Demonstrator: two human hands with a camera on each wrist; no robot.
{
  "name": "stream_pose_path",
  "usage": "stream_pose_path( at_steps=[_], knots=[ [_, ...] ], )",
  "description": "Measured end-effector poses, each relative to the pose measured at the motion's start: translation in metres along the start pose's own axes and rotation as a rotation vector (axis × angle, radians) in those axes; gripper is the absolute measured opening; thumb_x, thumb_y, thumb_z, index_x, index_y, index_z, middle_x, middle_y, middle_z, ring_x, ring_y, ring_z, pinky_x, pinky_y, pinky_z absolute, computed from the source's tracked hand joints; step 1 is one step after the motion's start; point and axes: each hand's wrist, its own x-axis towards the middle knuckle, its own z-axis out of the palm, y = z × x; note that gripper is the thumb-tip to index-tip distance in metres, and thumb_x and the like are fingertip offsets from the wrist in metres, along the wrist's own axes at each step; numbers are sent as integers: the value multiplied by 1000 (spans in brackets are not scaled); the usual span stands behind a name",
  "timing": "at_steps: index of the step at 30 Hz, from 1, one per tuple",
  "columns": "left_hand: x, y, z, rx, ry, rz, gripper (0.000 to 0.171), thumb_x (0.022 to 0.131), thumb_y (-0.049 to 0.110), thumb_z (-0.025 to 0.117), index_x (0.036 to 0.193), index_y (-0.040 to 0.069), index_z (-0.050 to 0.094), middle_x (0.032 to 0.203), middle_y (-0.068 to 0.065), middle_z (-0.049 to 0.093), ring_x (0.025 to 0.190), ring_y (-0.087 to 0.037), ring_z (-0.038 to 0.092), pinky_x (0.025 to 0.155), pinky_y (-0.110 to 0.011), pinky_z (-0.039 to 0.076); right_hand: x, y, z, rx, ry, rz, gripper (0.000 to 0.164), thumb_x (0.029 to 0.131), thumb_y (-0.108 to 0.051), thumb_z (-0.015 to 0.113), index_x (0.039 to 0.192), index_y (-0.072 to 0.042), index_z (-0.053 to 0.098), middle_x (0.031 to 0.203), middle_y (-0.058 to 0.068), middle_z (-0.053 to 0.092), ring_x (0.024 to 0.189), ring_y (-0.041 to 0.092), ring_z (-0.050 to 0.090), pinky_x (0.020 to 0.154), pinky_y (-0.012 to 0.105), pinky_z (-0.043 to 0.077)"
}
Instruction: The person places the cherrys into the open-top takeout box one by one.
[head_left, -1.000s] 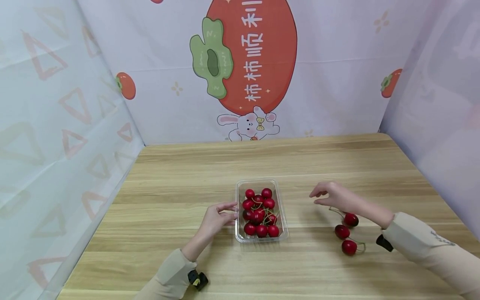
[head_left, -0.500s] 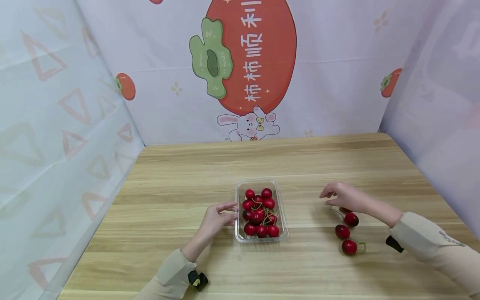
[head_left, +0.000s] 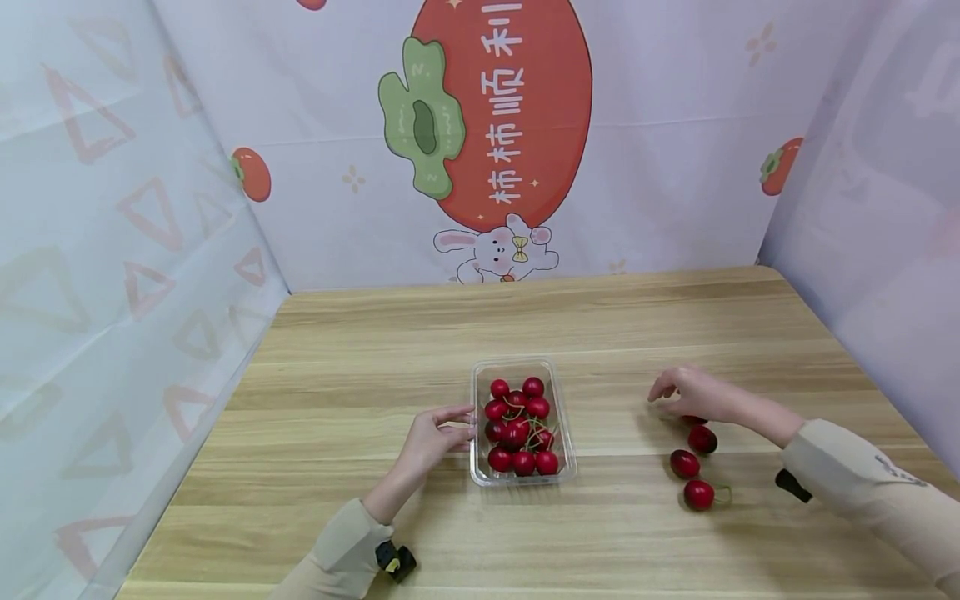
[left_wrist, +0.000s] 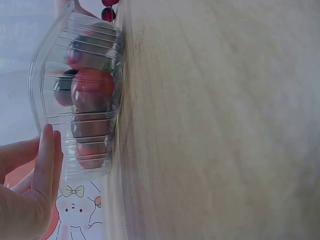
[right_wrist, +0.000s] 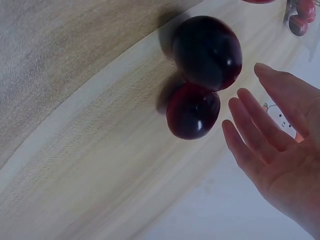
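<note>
A clear plastic container (head_left: 513,371) holds several red cherries (head_left: 516,432), some with green stems. My left hand (head_left: 427,437) lies against its left side, and in the left wrist view the fingertips touch the ribbed wall near the rim of the container (left_wrist: 44,97). To the right, my right hand (head_left: 697,396) hovers low over the loose cherries, partly covering one. Its fingers are spread and loosely bent in the right wrist view, close beside two dark cherries (right_wrist: 207,54) with nothing between thumb and fingers.
Several more loose cherries lie on the wooden table (head_left: 360,350) below the right hand, among them one with a stem (head_left: 699,495). A printed cloth (head_left: 675,167) hangs behind the table, with further cloth walls (head_left: 150,333) at both sides.
My right hand has shifted to the right, over the farthest loose cherries, and a stem seen beside it earlier is now hidden. The left hand and the container have stayed put.
</note>
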Motion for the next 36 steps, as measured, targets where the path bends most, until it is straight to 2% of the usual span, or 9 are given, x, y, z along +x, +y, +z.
stream_pose_path(
  at_steps=[6,14,23,30,36],
  knots=[
    [0,0,-1,2,-1,1,38,77,-6,62,114,-9,54,98,-21,61,70,-15,63,70,-37,57,1,3,1,1,-23,17,15,70,6,65,83,-1,67,83,4,64,76,21,57,64,32,55],
    [0,0,-1,-2,-4,-6,38,77,-6,61,114,-9,54,98,-19,61,70,-14,63,70,-36,57,3,6,3,12,-40,-13,15,67,5,68,81,-1,67,79,3,64,74,19,59,63,30,55],
    [-2,2,0,-17,-7,-7,39,77,-6,61,115,-9,53,101,-22,59,69,-13,63,72,-40,56,5,14,9,9,-59,14,12,68,2,71,78,-3,66,75,0,62,69,11,57,57,19,52],
    [-2,2,1,-34,-4,5,39,77,-6,61,115,-11,52,100,-25,59,68,-12,63,70,-38,57,7,17,12,-24,-49,30,12,67,3,70,76,-4,66,75,-1,61,67,6,51,54,18,48],
    [-2,2,1,-33,-5,-2,39,77,-6,61,115,-11,52,100,-25,59,68,-12,63,71,-38,57,7,18,13,-38,-44,29,11,67,4,69,72,-5,67,74,-1,62,66,5,52,55,18,49]
  ],
)
